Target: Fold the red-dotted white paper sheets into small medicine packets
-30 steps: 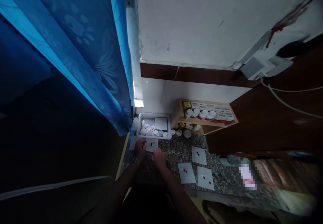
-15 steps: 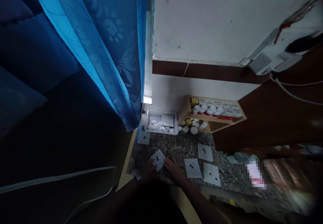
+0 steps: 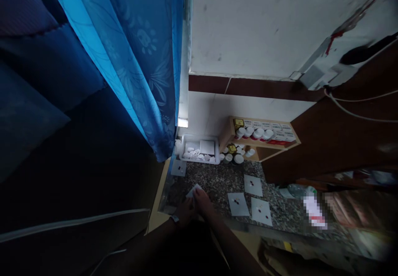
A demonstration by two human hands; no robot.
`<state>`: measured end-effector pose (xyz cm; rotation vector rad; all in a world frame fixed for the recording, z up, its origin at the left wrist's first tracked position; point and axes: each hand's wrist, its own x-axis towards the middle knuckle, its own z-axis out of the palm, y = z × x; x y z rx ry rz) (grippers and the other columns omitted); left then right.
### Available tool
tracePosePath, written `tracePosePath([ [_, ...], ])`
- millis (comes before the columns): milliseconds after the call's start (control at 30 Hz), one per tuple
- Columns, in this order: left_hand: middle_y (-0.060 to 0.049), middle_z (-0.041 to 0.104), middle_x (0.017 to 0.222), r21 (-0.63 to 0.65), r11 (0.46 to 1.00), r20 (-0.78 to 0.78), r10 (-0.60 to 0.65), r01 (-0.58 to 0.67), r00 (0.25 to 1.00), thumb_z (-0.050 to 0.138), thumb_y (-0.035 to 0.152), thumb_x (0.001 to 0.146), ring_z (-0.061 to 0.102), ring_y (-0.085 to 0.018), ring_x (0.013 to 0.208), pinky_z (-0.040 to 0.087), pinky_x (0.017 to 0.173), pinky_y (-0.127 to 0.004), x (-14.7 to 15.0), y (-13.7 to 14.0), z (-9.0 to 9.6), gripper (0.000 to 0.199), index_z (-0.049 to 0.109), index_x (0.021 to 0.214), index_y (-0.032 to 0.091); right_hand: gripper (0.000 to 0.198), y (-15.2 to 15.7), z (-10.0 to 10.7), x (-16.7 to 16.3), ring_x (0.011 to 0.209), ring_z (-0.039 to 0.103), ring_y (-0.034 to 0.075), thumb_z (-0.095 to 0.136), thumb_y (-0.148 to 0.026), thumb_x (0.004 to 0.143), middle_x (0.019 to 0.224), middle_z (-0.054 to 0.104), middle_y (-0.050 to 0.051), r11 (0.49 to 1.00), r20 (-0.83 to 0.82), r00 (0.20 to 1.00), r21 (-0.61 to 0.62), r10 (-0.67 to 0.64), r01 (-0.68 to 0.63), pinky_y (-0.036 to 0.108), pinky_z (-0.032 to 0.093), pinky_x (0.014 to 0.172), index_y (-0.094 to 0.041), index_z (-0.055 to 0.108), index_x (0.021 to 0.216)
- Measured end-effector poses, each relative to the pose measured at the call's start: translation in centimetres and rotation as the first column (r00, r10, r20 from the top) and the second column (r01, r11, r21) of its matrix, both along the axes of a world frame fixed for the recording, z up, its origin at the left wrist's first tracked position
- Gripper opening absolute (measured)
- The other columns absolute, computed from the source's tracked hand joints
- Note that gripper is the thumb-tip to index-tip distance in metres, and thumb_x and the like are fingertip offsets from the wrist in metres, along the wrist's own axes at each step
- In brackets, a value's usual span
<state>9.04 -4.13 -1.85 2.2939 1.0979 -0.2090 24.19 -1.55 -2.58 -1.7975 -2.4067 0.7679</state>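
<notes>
Both hands are together at the front of the speckled counter, on one small white paper sheet (image 3: 190, 192). My left hand (image 3: 186, 210) grips its near left side, fingers closed. From the right, my right hand (image 3: 202, 202) lies over the sheet with its fingers pressed onto it. The sheet looks partly folded, and the pills on it are hidden by my fingers. To the right lie three flat white papers with small dark and pale pills: a nearer-left one (image 3: 238, 204), a far one (image 3: 253, 185) and a near-right one (image 3: 261, 211). Another paper (image 3: 178, 168) with pills lies at the far left.
A white plastic tray (image 3: 182, 153) holding folded paper packets and a paper stack stands against the wall. Beside it, a wooden shelf (image 3: 264, 145) carries white-capped bottles and boxes. A blue curtain (image 3: 146, 69) hangs at left. A plastic bottle (image 3: 297, 190) lies at right.
My right hand has moved left over the paper, closing in on my left hand. The sheet, flat before with its pills showing, is now folded over and mostly covered.
</notes>
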Motion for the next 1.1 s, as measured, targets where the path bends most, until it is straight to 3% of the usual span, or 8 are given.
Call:
tracePosePath([
  [200,-0.009,0.034,0.138,0.018,1.000,-0.020,0.002,-0.002,1.000,0.045,0.033,0.084,0.030,-0.028,0.124,0.022,0.099,-0.051,0.5,0.0,1.3,0.042,0.044,0.126,0.030,0.033,-0.8,-0.1,0.1,0.103,0.052,0.020,0.040,-0.018,0.083,0.111,0.059,0.011,0.998,-0.036,0.998,-0.004,0.059,-0.059,0.031,0.039,0.090,-0.018,0.057,0.111],
  [367,-0.019,0.048,0.120,0.074,0.997,-0.098,0.016,-0.009,0.995,0.044,0.033,0.083,0.039,-0.030,0.112,0.025,0.094,-0.052,1.4,0.1,1.9,0.034,0.055,0.110,0.014,0.042,-1.7,-0.7,1.8,0.114,0.046,0.020,0.039,-0.014,0.079,0.124,0.052,0.013,0.998,-0.066,0.995,0.001,-0.070,0.071,0.030,0.036,0.095,-0.013,0.053,0.119],
  [533,-0.016,0.058,0.095,0.140,0.987,-0.068,0.085,-0.075,0.994,0.042,0.026,0.084,0.050,-0.026,0.093,0.033,0.087,-0.047,2.6,-0.1,0.4,0.026,0.060,0.097,0.013,0.043,-2.9,-1.6,3.1,0.117,0.045,0.019,0.039,-0.013,0.077,0.128,0.049,0.012,0.999,-0.086,0.995,-0.003,-0.043,0.043,0.031,0.034,0.098,-0.015,0.055,0.117],
  [667,-0.014,0.060,0.088,0.183,0.982,-0.076,0.054,-0.040,0.996,0.041,0.018,0.085,0.053,-0.023,0.088,0.033,0.088,-0.046,3.0,-0.2,-1.2,0.023,0.061,0.093,0.012,0.047,-3.5,-2.4,3.2,0.119,0.042,0.019,0.041,-0.012,0.074,0.130,0.047,0.010,1.000,-0.065,0.998,-0.013,-0.027,0.026,0.032,0.032,0.099,-0.017,0.053,0.119],
  [800,-0.010,0.061,0.087,0.165,0.986,-0.145,-0.008,0.032,0.989,0.041,0.018,0.087,0.054,-0.021,0.088,0.037,0.086,-0.043,2.4,0.2,-1.5,0.021,0.061,0.090,0.013,0.047,-3.6,-2.8,3.1,0.118,0.043,0.020,0.044,-0.012,0.072,0.129,0.047,0.013,1.000,-0.063,0.998,0.008,-0.020,0.020,0.031,0.033,0.097,-0.014,0.053,0.119],
  [967,-0.009,0.060,0.090,0.164,0.984,-0.122,-0.043,0.063,0.992,0.042,0.018,0.087,0.053,-0.020,0.090,0.041,0.079,-0.035,0.9,0.9,-1.2,0.019,0.060,0.090,0.013,0.026,-4.1,-2.0,3.3,0.098,0.051,0.020,0.045,-0.016,0.077,0.104,0.060,0.010,0.999,-0.015,1.000,0.019,0.026,-0.026,0.029,0.037,0.084,-0.018,0.062,0.097],
  [1100,-0.008,0.061,0.085,0.113,0.993,-0.083,0.049,-0.040,0.995,0.043,0.017,0.086,0.055,-0.019,0.083,0.041,0.074,-0.031,0.7,1.0,-1.3,0.018,0.061,0.083,0.012,0.024,-4.5,-1.5,3.6,0.093,0.052,0.019,0.047,-0.019,0.077,0.097,0.060,0.008,0.996,0.023,0.996,-0.016,0.092,-0.091,0.027,0.036,0.079,-0.020,0.061,0.097],
])
